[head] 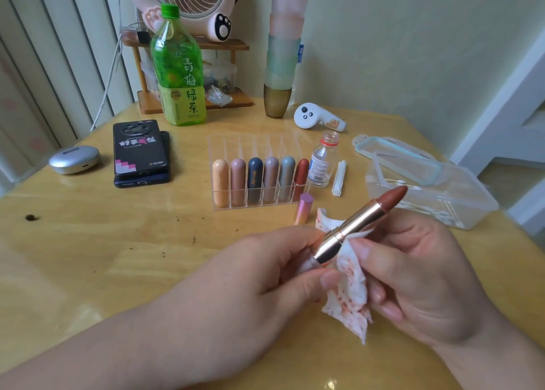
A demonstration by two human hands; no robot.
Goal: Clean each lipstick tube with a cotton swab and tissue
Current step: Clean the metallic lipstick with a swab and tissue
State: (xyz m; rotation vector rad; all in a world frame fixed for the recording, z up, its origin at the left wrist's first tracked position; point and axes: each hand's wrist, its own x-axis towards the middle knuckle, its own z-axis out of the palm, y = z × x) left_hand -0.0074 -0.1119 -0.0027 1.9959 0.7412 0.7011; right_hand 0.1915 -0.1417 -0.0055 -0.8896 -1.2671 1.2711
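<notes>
We grip the open lipstick [354, 226] in our left hand [250, 271], our right hand [418, 271] pinching stained tissue [352, 295] against it; pink cap [303, 210] and rack [256, 206] stand just beyond.

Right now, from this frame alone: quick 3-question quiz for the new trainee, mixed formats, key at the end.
1. True or false: the pink cap is on the open lipstick that the left hand grips.
2. How many capped lipsticks lie in the clear rack?
3. The right hand holds against the tube: A a sponge; B a stained tissue; C a brush.
Key: 1 false, the cap stands on the table; 2 six; 3 B.
</notes>
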